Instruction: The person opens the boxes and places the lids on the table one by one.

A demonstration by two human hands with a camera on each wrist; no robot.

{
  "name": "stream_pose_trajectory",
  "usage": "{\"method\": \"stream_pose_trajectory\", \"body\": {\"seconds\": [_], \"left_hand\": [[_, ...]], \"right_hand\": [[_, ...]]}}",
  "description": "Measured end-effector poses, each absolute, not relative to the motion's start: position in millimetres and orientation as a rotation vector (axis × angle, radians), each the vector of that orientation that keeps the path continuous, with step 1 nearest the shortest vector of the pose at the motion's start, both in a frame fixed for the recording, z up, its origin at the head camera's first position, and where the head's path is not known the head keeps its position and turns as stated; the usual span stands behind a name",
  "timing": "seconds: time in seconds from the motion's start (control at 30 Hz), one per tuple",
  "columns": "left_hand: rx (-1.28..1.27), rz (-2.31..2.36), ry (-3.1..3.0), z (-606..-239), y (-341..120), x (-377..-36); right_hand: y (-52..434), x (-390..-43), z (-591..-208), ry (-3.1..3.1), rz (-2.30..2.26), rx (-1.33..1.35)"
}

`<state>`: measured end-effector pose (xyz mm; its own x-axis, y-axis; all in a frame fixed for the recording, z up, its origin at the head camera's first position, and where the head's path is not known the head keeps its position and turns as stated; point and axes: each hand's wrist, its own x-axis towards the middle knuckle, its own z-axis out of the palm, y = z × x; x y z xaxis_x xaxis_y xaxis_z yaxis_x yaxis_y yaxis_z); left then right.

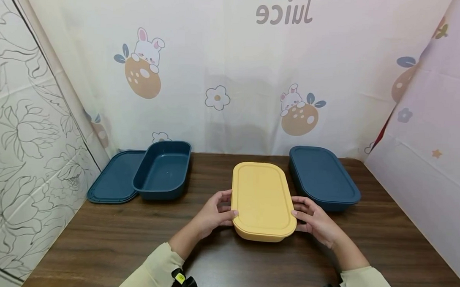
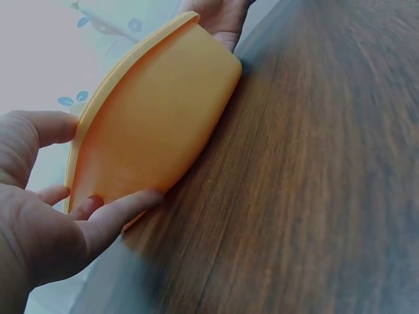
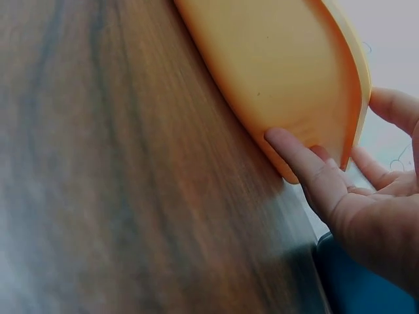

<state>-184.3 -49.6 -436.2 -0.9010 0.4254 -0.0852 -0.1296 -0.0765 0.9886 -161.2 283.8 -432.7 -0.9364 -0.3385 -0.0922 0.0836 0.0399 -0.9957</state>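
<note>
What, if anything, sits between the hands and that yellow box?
Nothing visible does. The left hand and right hand already touch the two long sides of the yellow box, fingers on its walls.

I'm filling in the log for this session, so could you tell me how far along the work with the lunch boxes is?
Looks done: the right blue box sits lidded. In hand: the left hand and right hand hold the lidded yellow box by its sides on the table. Seemingly left: the open blue box rests partly on its blue lid.
</note>
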Motion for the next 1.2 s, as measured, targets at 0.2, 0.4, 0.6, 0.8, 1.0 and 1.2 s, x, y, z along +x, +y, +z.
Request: {"method": "stream_pose_trajectory", "body": {"seconds": [0.2, 0.4, 0.6, 0.8, 1.0, 1.2], "left_hand": [[0.345, 2.035, 1.914, -436, -49, -180], [0.405, 1.936, 2.224, -432, -50, -175], [0.545, 1.794, 2.515, -425, -49, -173], [0.737, 1.609, 2.716, -417, -46, -169], [0.923, 1.393, 2.870, -408, -40, -166], [1.079, 1.183, 2.954, -400, -34, -166]], "right_hand": [[283, -157, -432, 1.958, -1.943, -0.248], [283, -152, -434, 1.894, -1.943, -0.296], [284, -145, -436, 1.893, -1.940, -0.372], [284, -142, -440, 1.986, -1.886, -0.410], [284, -143, -443, 2.036, -1.868, -0.364], [284, -143, -446, 2.024, -1.916, -0.383]]}}
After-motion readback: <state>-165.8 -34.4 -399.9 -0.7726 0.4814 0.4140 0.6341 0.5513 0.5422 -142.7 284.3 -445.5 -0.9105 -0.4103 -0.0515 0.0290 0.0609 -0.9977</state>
